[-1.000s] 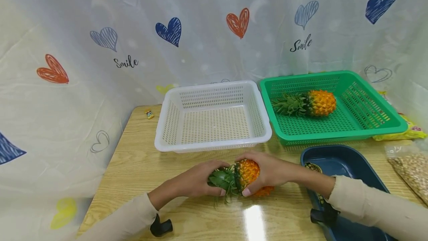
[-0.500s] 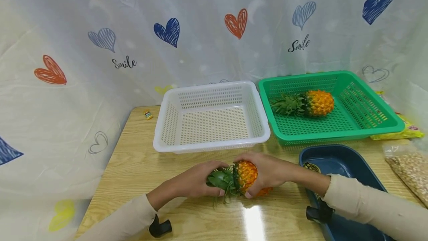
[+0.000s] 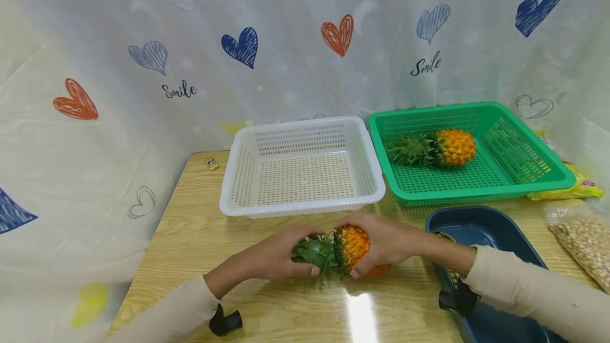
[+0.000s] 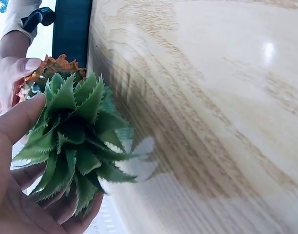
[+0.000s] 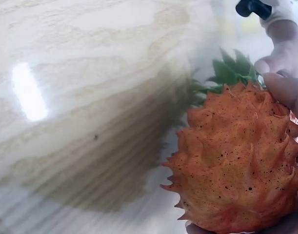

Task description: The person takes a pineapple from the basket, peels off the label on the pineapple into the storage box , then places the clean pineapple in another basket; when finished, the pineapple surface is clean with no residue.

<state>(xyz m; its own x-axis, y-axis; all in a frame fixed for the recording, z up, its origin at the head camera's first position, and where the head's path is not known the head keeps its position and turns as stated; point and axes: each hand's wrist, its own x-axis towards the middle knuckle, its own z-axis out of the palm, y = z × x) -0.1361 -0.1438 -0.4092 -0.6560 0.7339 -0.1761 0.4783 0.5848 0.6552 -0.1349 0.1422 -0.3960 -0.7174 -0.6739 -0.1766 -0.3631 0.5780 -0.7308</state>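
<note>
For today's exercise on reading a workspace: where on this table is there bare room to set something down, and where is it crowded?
Bare wood lies left of the white basket down to the left hand, and along the near edge of the table. The white basket's floor is bare too. The right side is crowded: green basket with a pineapple, blue tray, bags.

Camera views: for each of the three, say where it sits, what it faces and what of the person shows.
Head: above, facing down the table; left hand and right hand grip the pineapple.
Left wrist: by the left palm, faces the leafy crown; fingers show.
Right wrist: by the right hand, faces the orange body; fingers show.
Shared: all three see this pineapple.
</note>
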